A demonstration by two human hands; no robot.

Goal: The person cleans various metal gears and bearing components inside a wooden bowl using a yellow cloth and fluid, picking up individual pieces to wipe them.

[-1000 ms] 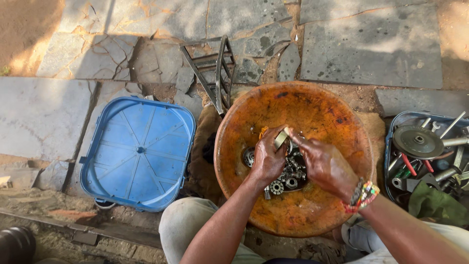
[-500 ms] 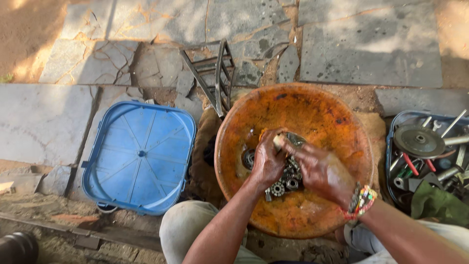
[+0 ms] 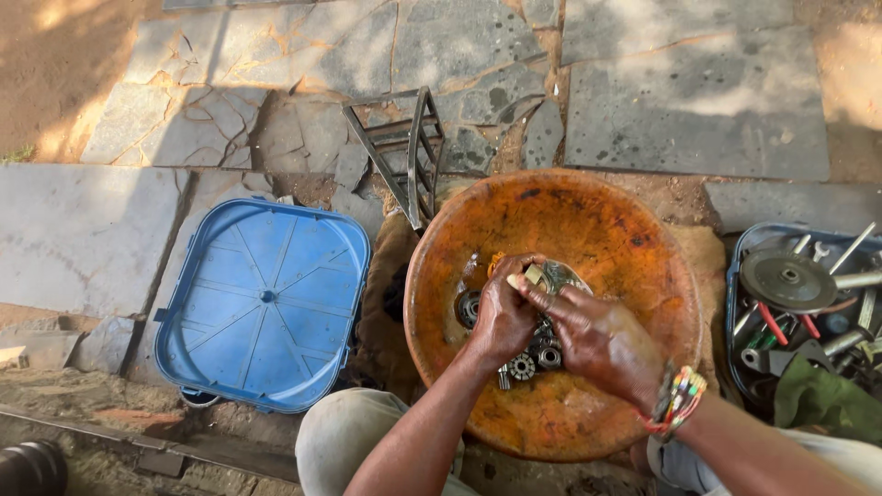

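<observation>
A round rusty orange basin sits in front of me with several small metal gears and bearings lying in its middle. My left hand is closed around a metal part held over the pile. My right hand, with a beaded bracelet at the wrist, grips a small pale brush pressed against that part. What lies under my palms is hidden.
A blue square plastic lid lies to the left on stone slabs. A metal rack leans behind the basin. At the right, a blue tray holds a metal disc, bolts, tools and a green cloth. A dark shoe shows bottom left.
Both hands stayed over the gear pile while the right hand worked the brush back and forth across the metal part. The view shifted slightly, so everything sits a little lower.
</observation>
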